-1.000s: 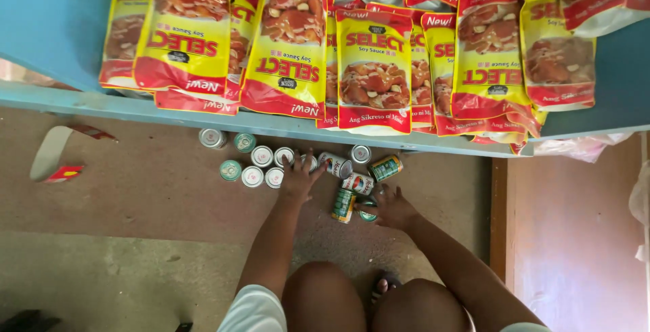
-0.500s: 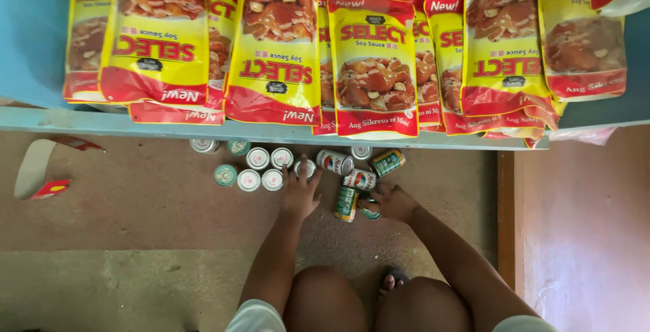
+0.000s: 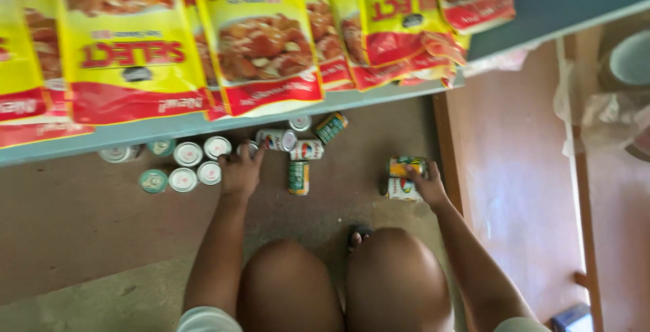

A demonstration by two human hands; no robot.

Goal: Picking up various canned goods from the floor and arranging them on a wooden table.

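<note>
I squat over small tins on a brown floor. My left hand (image 3: 240, 169) rests on an upright tin at the edge of a cluster of standing tins (image 3: 188, 164) under a shelf. Lying tins (image 3: 298, 150) with colourful labels are scattered just right of it, one green-labelled tin (image 3: 298, 177) nearest my knee. My right hand (image 3: 426, 181) is off to the right, fingers on two tins (image 3: 402, 179) lying together on the floor.
A blue shelf edge (image 3: 271, 116) runs above the tins, loaded with yellow and red food pouches (image 3: 135, 54). A wooden frame (image 3: 450, 162) and pink wall are on the right, with plastic bags (image 3: 602, 112) hanging. My knees (image 3: 338, 278) fill the foreground.
The view has swung right and closer. My right hand has moved away from the tin cluster to the right, with two tins now under it. My left hand stays at the standing tins.
</note>
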